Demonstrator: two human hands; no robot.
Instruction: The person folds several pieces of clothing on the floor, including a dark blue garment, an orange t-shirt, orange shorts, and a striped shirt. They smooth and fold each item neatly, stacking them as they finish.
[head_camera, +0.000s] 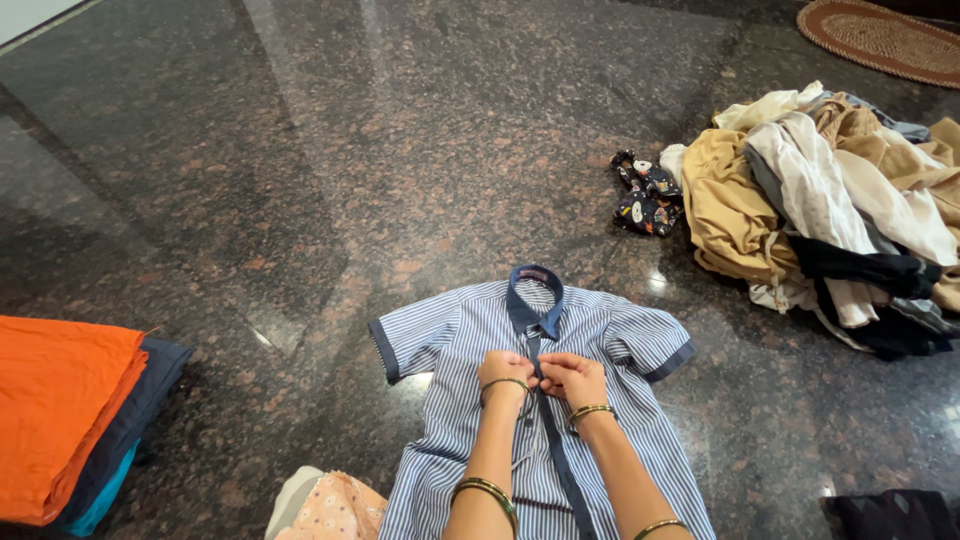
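— Where do the hands sit?
— Head view: left hand (505, 372) and right hand (572, 378) meet on the striped shirt (470, 340), laid flat on the floor (300, 150), collar away.
— Doing what?
— Both pinch the dark placket, probably at a button; it runs lengthwise toward the person.

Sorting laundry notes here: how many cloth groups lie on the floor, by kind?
Striped shirt spread flat under both hands: 1
Folded stacks, orange on top: 1
Loose heaps of clothes: 1
Small dark patterned pieces: 1
Woven mats: 1
Total: 5
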